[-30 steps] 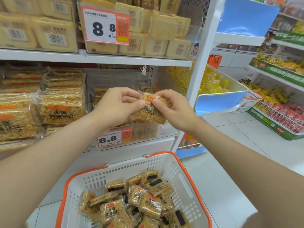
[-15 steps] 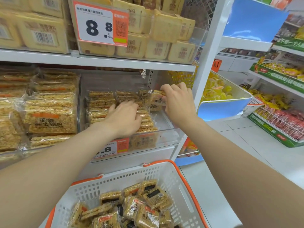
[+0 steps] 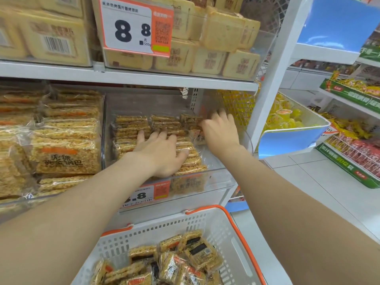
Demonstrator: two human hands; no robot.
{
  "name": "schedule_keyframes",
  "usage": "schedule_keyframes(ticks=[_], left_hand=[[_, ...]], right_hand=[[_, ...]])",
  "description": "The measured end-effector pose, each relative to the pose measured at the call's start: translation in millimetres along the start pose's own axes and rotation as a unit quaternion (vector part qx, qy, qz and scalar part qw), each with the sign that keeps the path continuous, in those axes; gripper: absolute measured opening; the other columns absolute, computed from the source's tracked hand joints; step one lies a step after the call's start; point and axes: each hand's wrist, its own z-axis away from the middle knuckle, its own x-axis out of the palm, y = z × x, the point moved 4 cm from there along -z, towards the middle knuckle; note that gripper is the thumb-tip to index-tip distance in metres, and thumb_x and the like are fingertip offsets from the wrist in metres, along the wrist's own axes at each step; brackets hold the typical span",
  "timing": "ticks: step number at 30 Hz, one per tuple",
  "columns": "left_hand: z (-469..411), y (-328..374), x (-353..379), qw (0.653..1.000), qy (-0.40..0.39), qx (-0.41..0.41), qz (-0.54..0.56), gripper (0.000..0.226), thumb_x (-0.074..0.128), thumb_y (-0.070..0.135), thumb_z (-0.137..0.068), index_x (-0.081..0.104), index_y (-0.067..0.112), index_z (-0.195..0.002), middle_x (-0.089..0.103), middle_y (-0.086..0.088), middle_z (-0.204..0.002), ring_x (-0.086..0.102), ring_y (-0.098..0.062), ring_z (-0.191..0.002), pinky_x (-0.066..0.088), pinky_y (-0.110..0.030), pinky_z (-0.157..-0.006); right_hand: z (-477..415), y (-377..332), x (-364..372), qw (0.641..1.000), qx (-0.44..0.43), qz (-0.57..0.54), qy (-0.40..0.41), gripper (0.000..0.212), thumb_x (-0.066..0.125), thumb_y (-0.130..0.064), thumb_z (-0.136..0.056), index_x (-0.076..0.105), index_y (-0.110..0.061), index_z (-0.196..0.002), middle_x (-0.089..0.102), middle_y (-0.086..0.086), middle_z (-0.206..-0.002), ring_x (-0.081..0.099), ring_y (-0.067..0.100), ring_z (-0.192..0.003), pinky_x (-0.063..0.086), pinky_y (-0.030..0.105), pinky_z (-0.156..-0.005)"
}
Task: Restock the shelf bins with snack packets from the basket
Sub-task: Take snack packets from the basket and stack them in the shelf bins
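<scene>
Just now the packet (image 3: 197, 137) that both hands held up before the shelf a second ago has gone into the clear bin (image 3: 218, 175); it stands tilted at the right end of the rows, printed face outward, just beside the right hand (image 3: 221, 130); that hand's fingers reach on toward the bin's back corner and are blurred, so I cannot tell whether its thumb still has hold of the packet; the left hand (image 3: 162, 153), as it did half a second ago, lies flat with fingers straight and spread, pressing on the stacked packets (image 3: 133, 128) and gripping nothing. By my reading one more packet is in and being squared up; the bin's right side still shows bare room, and the basket (image 3: 207, 229) below holds many loose packets (image 3: 185, 258), so a good deal of restocking remains.

The packets are flat squares of grainy, golden puffed-rice cake in clear crinkly film with an orange band; stacked, they show ridged edges; they are probably light, brittle and slippery. The bin is rigid, glossy transparent plastic with an orange-and-white price tag (image 3: 148, 195) on its front; the basket is white perforated plastic with an orange rim. Left of the bin lie larger bags (image 3: 61, 157) of similar cake; above, on the white shelf (image 3: 144, 78), sit pale blocks (image 3: 222, 29) in soft wrap.
</scene>
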Motion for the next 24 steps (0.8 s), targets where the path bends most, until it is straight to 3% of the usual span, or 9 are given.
schedule_keyframes(ticks=[3,5,8,12,16,20,24], left_hand=[[1,1,-2,1.000,0.015,0.010,-0.025,0.079,0.018,0.068,-0.105,0.027,0.017,-0.165,0.023,-0.012,-0.173,0.019,-0.032,-0.159,0.004,-0.066,-0.127],[1,0,-1,0.999,0.024,0.017,-0.032,0.079,0.018,0.066,-0.105,0.030,0.015,-0.163,0.026,-0.012,-0.171,0.020,-0.032,-0.159,0.008,-0.066,-0.127],[-2,-3,2,1.000,0.022,0.021,-0.009,0.078,0.020,0.067,-0.105,0.025,0.016,-0.165,0.021,-0.009,-0.173,0.014,-0.031,-0.161,0.009,-0.067,-0.126],[-3,-6,2,0.999,0.028,0.018,0.041,0.078,0.027,0.068,-0.105,0.023,0.018,-0.166,0.020,-0.006,-0.174,0.015,-0.029,-0.161,0.011,-0.065,-0.126],[6,-1,-3,0.996,0.080,0.021,0.025,0.065,0.034,0.059,-0.107,0.043,0.014,-0.153,0.050,-0.010,-0.155,0.045,-0.033,-0.143,0.033,-0.057,-0.118],[27,8,-22,0.982,0.177,0.035,0.052,0.037,0.040,0.037,-0.108,0.060,0.012,-0.128,0.072,-0.010,-0.117,0.068,-0.034,-0.105,0.054,-0.049,-0.091],[55,21,-40,0.963,0.247,0.084,0.063,0.025,0.049,0.029,-0.101,0.065,0.018,-0.117,0.070,-0.003,-0.107,0.068,-0.031,-0.100,0.055,-0.043,-0.081]], right_hand=[[-2,-4,7,0.998,0.000,-0.048,-0.032,0.034,0.063,0.009,-0.088,0.068,-0.008,-0.117,0.063,0.016,-0.116,0.058,0.039,-0.112,0.048,0.044,-0.082],[-5,0,12,0.995,0.009,-0.097,-0.036,0.036,0.061,0.013,-0.087,0.062,-0.005,-0.118,0.065,0.017,-0.103,0.063,0.041,-0.100,0.043,0.042,-0.070],[-7,5,21,0.989,0.012,-0.142,-0.042,0.032,0.061,0.012,-0.089,0.066,-0.008,-0.113,0.060,0.014,-0.093,0.062,0.040,-0.088,0.041,0.039,-0.067],[-6,4,28,0.981,-0.016,-0.179,-0.077,0.044,0.058,0.013,-0.087,0.069,-0.009,-0.124,0.063,0.018,-0.113,0.058,0.038,-0.107,0.054,0.046,-0.088],[-1,12,31,0.974,-0.019,-0.192,-0.115,0.040,0.060,-0.011,-0.094,0.066,-0.020,-0.133,0.065,0.016,-0.124,0.053,0.038,-0.118,0.048,0.045,-0.101],[21,19,-1,0.969,-0.003,-0.243,-0.038,0.036,0.054,0.000,-0.089,0.075,-0.013,-0.116,0.068,0.012,-0.114,0.062,0.032,-0.109,0.055,0.047,-0.090],[59,18,-47,0.943,0.004,-0.326,0.069,0.038,0.038,-0.015,-0.079,0.075,-0.022,-0.076,0.074,0.001,-0.076,0.068,0.030,-0.074,0.058,0.043,-0.068]])
